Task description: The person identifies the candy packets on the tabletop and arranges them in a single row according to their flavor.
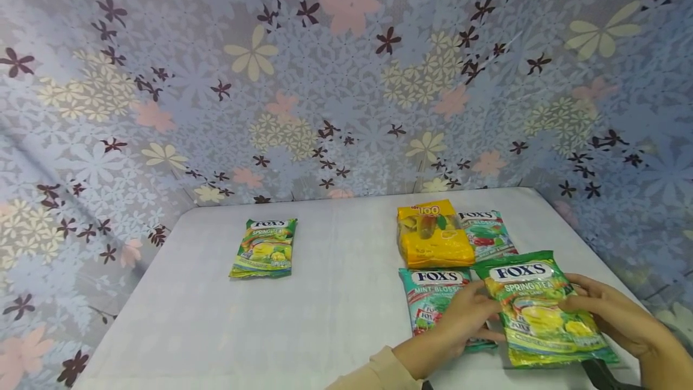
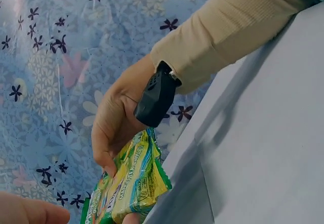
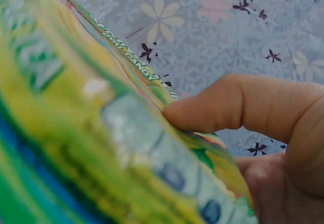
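Note:
My right hand (image 1: 612, 312) holds a green and yellow bag of Fox's Spring Tea candy (image 1: 541, 318) by its right side, thumb on the front. In the right wrist view that thumb (image 3: 217, 107) presses the wrapper, and the remaining fingers are mostly hidden behind it. My left hand (image 1: 468, 318) is at the bag's left edge, finger and thumb spread apart. In the left wrist view one of its fingers (image 2: 35, 210) stands off the bag, while another fingertip shows at the bag's lower edge. Under the left hand lies a Fox's Mint Blossom bag (image 1: 428, 300).
A yellow Lot 100 candy bag (image 1: 435, 239) lies behind, partly over another Mint Blossom bag (image 1: 487, 236). A second Spring Tea bag (image 1: 265, 248) lies at the left on the white table (image 1: 216, 330). Floral cloth (image 1: 346, 107) hangs at the back.

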Available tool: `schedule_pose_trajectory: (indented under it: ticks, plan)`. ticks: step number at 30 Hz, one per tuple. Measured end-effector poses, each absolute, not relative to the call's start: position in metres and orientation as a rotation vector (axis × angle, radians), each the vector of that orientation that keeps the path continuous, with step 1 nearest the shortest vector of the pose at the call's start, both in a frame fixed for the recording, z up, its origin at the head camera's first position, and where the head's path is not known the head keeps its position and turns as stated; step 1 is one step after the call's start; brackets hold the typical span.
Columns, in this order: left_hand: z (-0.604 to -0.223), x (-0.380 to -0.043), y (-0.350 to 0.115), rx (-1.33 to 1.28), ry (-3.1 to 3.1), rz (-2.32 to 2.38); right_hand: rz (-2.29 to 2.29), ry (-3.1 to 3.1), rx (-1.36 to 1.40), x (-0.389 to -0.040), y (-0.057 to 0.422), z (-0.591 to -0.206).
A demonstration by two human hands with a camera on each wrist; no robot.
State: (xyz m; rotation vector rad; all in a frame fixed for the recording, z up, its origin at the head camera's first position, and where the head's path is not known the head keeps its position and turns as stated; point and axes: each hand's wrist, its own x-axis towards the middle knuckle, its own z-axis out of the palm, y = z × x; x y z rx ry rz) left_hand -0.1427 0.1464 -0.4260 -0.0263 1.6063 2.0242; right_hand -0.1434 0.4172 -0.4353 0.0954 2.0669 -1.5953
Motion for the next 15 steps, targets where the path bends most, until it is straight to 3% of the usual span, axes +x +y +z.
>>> schedule_pose_trajectory:
  ticks: [15]
  plan:
    - [-0.435,-0.156,0.102,0.176,1.711,2.075,-1.579,2.157,0.022,-0.144,0.375,-0.422]
